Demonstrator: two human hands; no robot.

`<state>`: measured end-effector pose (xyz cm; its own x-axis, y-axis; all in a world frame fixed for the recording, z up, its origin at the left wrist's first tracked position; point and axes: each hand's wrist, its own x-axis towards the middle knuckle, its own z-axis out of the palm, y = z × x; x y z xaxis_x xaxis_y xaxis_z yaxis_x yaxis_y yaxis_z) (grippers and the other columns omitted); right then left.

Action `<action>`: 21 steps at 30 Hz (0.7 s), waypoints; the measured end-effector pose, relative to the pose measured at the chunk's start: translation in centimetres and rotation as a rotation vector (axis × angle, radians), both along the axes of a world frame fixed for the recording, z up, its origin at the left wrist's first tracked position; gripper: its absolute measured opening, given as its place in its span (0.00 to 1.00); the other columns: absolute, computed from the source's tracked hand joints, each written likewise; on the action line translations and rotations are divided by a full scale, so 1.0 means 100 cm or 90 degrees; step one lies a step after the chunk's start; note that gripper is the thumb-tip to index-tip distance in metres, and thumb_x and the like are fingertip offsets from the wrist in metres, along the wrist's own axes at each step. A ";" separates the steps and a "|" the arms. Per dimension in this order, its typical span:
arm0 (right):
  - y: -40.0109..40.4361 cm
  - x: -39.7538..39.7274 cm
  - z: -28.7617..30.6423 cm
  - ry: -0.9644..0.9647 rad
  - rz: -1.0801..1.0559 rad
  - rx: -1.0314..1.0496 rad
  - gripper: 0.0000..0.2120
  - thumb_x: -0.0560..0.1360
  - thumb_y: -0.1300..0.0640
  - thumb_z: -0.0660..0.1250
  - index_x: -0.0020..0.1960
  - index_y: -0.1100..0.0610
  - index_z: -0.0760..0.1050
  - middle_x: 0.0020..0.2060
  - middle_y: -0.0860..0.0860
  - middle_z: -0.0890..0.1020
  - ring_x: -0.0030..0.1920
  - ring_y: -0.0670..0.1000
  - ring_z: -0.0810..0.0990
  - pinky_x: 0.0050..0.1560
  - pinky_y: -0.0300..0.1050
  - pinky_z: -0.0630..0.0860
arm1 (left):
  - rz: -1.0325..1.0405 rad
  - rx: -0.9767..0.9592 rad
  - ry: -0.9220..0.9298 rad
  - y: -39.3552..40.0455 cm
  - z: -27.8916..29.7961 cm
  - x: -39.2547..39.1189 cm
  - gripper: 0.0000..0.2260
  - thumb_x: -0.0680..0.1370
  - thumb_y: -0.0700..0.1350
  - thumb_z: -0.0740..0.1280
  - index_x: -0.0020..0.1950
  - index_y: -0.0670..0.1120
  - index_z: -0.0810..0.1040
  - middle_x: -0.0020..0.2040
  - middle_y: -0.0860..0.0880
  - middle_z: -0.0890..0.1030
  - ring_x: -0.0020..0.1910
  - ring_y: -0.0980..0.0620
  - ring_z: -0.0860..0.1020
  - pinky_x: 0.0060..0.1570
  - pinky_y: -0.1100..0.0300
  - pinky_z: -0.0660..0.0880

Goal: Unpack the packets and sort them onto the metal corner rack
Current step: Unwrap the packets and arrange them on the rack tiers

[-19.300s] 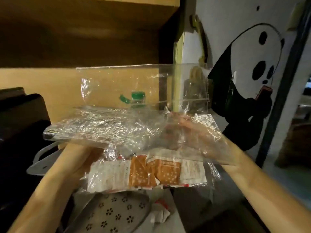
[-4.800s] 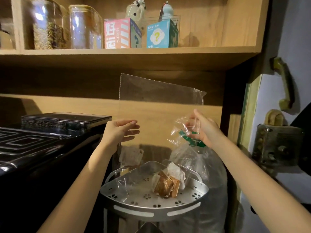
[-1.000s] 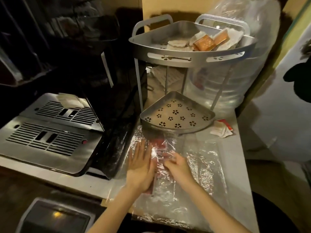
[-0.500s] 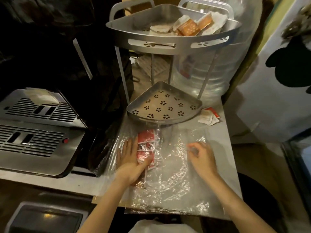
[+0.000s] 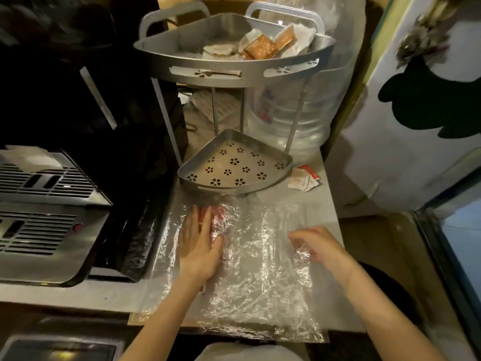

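**Two tiers, only one filled**

Several orange-and-white packets (image 5: 263,45) already lie in the top tray (image 5: 234,71) of the metal corner rack; by your task, that part looks done. The lower tray (image 5: 234,168) holds nothing you can see. Red packets (image 5: 217,220) remain inside the clear plastic bag (image 5: 260,269), which lies flat on the grey counter (image 5: 322,204) just in front of the rack. Your left hand (image 5: 200,246) presses flat on them, fingers straight. Your right hand (image 5: 316,246) pinches the crinkled film near the bag's right side. A few white-and-red packets (image 5: 303,178) sit loose beside the lower tray. A dark appliance with a slotted metal grille (image 5: 39,204) stands to your left; a large plastic-wrapped water bottle (image 5: 312,100) is behind the rack.
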<state>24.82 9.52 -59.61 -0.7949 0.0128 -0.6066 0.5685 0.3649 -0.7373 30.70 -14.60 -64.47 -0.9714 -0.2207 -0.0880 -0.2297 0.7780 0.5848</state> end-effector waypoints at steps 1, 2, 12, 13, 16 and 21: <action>0.001 -0.002 0.001 0.007 0.006 -0.009 0.06 0.71 0.58 0.69 0.44 0.61 0.80 0.34 0.53 0.82 0.34 0.47 0.77 0.34 0.39 0.69 | 0.005 -0.025 0.001 -0.001 -0.002 0.000 0.26 0.74 0.64 0.42 0.69 0.64 0.36 0.75 0.54 0.37 0.76 0.51 0.41 0.74 0.45 0.47; 0.002 -0.006 0.001 0.018 0.000 -0.037 0.06 0.72 0.59 0.69 0.45 0.63 0.80 0.35 0.54 0.83 0.35 0.48 0.79 0.35 0.40 0.71 | 0.010 -0.041 -0.002 -0.002 -0.004 -0.001 0.26 0.75 0.64 0.40 0.71 0.61 0.37 0.76 0.52 0.39 0.75 0.51 0.41 0.74 0.46 0.44; -0.012 -0.037 0.044 0.045 0.044 -0.379 0.20 0.60 0.54 0.74 0.49 0.60 0.80 0.42 0.55 0.85 0.42 0.54 0.82 0.47 0.46 0.77 | 0.018 -0.074 -0.118 -0.005 -0.013 -0.002 0.24 0.75 0.63 0.35 0.65 0.61 0.25 0.76 0.50 0.35 0.74 0.52 0.35 0.70 0.49 0.31; -0.015 -0.040 0.050 0.055 0.053 -0.401 0.20 0.59 0.53 0.74 0.49 0.60 0.80 0.41 0.55 0.84 0.42 0.53 0.82 0.51 0.48 0.75 | 0.006 -0.099 -0.137 -0.005 -0.014 -0.003 0.24 0.76 0.63 0.36 0.66 0.59 0.26 0.76 0.49 0.34 0.73 0.51 0.34 0.70 0.48 0.31; -0.027 -0.047 0.067 0.098 0.089 -0.445 0.12 0.62 0.56 0.73 0.44 0.58 0.82 0.40 0.54 0.84 0.45 0.54 0.81 0.63 0.55 0.70 | -0.023 -0.169 -0.188 -0.005 -0.013 -0.006 0.28 0.78 0.62 0.41 0.72 0.54 0.33 0.75 0.46 0.34 0.73 0.48 0.32 0.69 0.46 0.31; -0.045 -0.051 0.095 0.172 0.179 -0.439 0.04 0.68 0.59 0.69 0.37 0.56 0.82 0.32 0.48 0.84 0.35 0.46 0.83 0.40 0.39 0.80 | 0.016 -0.160 -0.143 0.006 0.007 -0.013 0.27 0.78 0.56 0.55 0.75 0.51 0.52 0.77 0.43 0.42 0.75 0.45 0.38 0.71 0.44 0.37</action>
<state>19.72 5.05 -50.08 -0.8336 -0.5186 -0.1901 0.2917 -0.1212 -0.9488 29.42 -13.97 -63.79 -0.9278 -0.2865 -0.2388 -0.3522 0.8837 0.3082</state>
